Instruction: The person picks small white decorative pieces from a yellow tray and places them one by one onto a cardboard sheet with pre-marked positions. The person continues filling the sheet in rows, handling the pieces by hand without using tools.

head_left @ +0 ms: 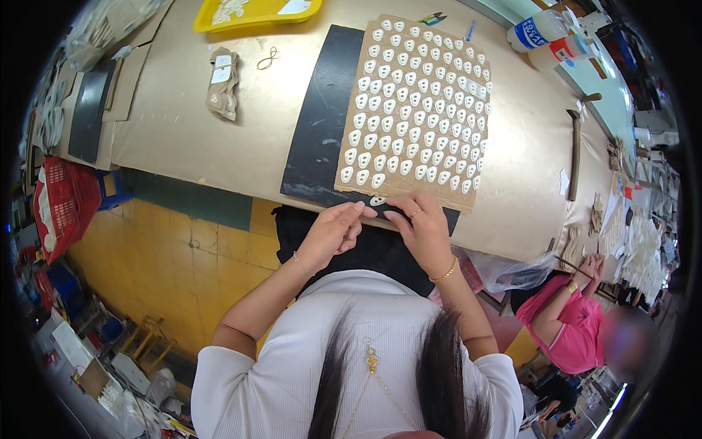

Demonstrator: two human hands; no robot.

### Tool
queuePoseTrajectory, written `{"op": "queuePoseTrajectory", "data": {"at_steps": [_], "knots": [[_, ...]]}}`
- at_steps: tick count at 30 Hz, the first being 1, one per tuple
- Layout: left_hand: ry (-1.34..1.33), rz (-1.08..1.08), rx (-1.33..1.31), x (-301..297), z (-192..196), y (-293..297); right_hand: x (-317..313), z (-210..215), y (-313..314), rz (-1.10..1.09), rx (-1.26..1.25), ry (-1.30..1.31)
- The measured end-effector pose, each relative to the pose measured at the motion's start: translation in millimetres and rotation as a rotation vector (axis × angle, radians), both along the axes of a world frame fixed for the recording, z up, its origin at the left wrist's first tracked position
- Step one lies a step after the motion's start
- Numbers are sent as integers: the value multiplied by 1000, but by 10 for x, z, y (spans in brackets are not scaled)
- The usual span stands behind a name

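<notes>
A brown cardboard sheet (409, 168) holds many rows of small white rounded pieces with dark centre marks. It lies on a black board (316, 121) at the table's near edge. One loose white piece (377, 200) sits just below the sheet, between my hands. My left hand (335, 233) is pinched at the fingertips beside that piece; what it grips is too small to make out. From the other side, my right hand (426, 230) reaches in with its index fingertip at the piece's edge. The right thumb stands apart from that finger, with no held thing showing.
A wrapped brown bundle (223, 84) and a rubber band (269, 58) lie on the left. Behind are a yellow tray (256, 18) and pens (433, 18). Bottles (539, 31) and a hammer (575, 155) are at right. A co-worker in pink (567, 325) sits nearby.
</notes>
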State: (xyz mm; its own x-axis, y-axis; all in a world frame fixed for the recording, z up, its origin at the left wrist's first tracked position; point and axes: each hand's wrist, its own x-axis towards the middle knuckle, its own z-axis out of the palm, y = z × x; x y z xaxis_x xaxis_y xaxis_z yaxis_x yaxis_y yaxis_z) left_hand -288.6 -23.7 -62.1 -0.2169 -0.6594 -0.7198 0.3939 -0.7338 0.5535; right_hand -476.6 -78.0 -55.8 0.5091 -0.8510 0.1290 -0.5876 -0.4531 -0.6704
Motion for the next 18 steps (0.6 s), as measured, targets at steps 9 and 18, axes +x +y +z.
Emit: {"op": "queuePoseTrajectory", "data": {"at_steps": [9,18], "knots": [[776,410,233,155,-81,117,-3,-30,79,208,-270,99],[721,450,278,155,-25,141,-92,-137,4,153,-273,-86]]}}
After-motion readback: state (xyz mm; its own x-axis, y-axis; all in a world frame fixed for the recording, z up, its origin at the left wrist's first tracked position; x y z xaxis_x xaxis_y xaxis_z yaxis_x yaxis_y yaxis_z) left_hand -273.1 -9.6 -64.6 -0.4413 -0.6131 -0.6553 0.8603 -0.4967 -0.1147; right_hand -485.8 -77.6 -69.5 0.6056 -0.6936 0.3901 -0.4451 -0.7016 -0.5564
